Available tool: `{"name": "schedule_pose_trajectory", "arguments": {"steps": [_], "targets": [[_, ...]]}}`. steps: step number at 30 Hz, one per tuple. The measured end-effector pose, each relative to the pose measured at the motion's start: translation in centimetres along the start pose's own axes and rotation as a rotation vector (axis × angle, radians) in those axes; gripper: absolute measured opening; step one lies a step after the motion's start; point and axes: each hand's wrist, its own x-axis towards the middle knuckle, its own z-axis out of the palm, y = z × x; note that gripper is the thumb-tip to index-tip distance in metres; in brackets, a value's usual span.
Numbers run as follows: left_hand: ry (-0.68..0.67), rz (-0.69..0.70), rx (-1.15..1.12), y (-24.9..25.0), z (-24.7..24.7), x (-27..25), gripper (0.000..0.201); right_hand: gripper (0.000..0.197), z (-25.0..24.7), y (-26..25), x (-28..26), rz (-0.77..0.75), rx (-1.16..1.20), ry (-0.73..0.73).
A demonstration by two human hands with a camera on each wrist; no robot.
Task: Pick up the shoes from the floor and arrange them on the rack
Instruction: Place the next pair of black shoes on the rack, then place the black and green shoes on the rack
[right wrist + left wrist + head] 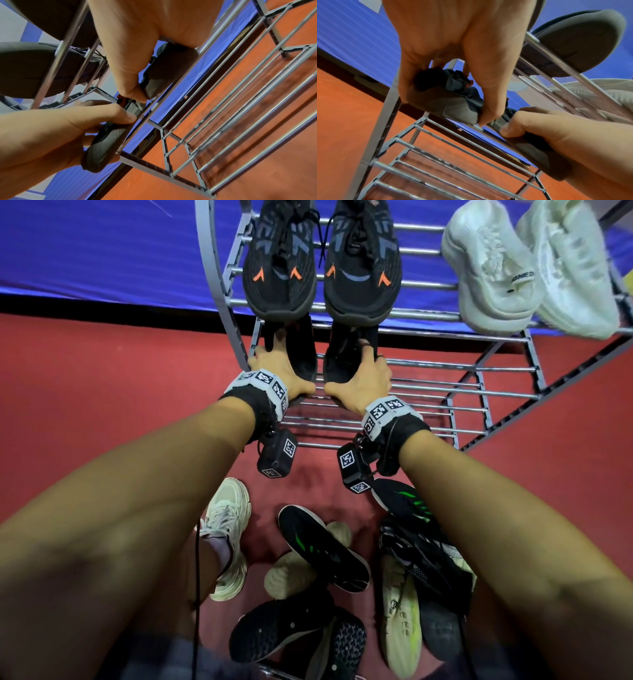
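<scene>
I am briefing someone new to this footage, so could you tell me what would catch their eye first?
First, the left hand and right hand, each gripping a black shoe at the heel, left one, right one, on the grey rack under its top shelf. There sit a black pair with orange marks and a white pair. Mixed shoes lie on the red floor below.

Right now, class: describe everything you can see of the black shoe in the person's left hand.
The black shoe looks like dark fabric over a grey textured sole. It lies on the bars of the rack's second shelf, toe hidden under the shelf above. The left hand grips its heel end, thumb on one side, fingers on the other. Its mate lies alongside.
</scene>
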Motion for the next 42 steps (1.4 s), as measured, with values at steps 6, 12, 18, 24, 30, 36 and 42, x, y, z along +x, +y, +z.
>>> {"name": "schedule_pose_trajectory", "arguments": {"steps": [6, 12, 18, 24, 30, 36, 42], "targets": [[0.028, 0.038, -0.04, -0.3, 0.7, 0.1, 0.107, 0.101, 0.4, 0.3, 0.7, -0.063, 0.014, 0.015], [0.045, 0.061, -0.035, -0.9, 0.6, 0.4, 0.108, 0.102, 1.1, 0.6, 1.1, -0.094, 0.0, -0.002], [0.016, 0.055, 0.01, -0.6, 0.9, 0.2, 0.108, 0.099, 1.2, 1.0, 1.1, -0.122, -0.031, 0.003], [0.013, 0.1, 0.124, -0.6, 1.0, -0.8, 0.092, 0.107, 0.7, 2.1, 0.5, -0.191, -0.153, -0.059], [0.048, 0.204, 0.194, -1.2, 0.7, -3.5, 0.079, 0.095, -1.1, 3.6, -2.1, -0.289, -0.263, -0.09], [0.014, 0.295, 0.231, -0.7, 1.1, -7.7, 0.059, 0.073, -4.0, 5.5, -5.3, -0.298, -0.307, -0.109], [-0.022, 0.397, 0.3, 0.2, 4.1, -11.1, 0.057, 0.058, -5.9, 9.1, -8.8, -0.211, -0.359, -0.29]]}}
